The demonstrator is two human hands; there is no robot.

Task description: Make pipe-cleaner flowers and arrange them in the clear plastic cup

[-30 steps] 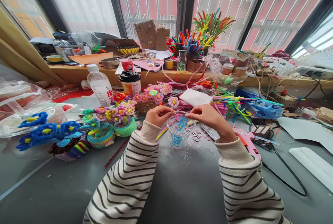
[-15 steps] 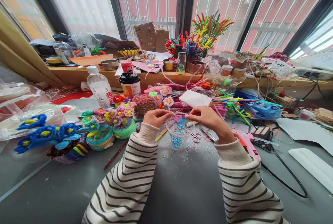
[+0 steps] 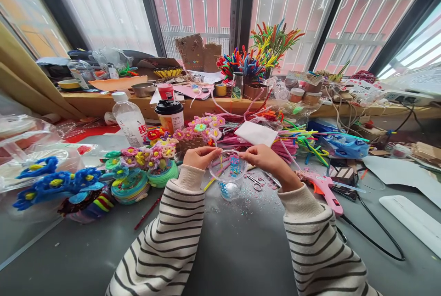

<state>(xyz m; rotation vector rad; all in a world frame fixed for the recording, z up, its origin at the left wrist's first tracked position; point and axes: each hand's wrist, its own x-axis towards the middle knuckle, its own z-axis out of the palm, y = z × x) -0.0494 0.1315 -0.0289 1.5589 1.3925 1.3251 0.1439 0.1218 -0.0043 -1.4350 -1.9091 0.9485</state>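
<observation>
A clear plastic cup (image 3: 227,177) with blue lettering is between my hands, its round mouth turned toward me. My left hand (image 3: 200,156) pinches the far left of its rim with thumb and forefinger. On the far right of the rim, my right hand (image 3: 260,158) is pinched shut in the same way. A thin pale strip seems to run along the rim between the fingertips; its kind is too small to tell. Small scissors (image 3: 255,182) and scattered glitter (image 3: 246,204) lie on the grey table just right of the cup.
A pink glue gun (image 3: 325,190) with a black cord lies right. Pipe-cleaner flower pots (image 3: 129,186) and a water bottle (image 3: 129,119) stand left. A lidded paper cup (image 3: 170,116) is behind them. Bundled pipe cleaners (image 3: 275,149) and a white sheet (image 3: 256,133) lie beyond my hands.
Both hands and the plastic cup have shifted slightly left. The cup has turned, so its blue lettering sits differently and its base shows more. The whole view has moved a little.
</observation>
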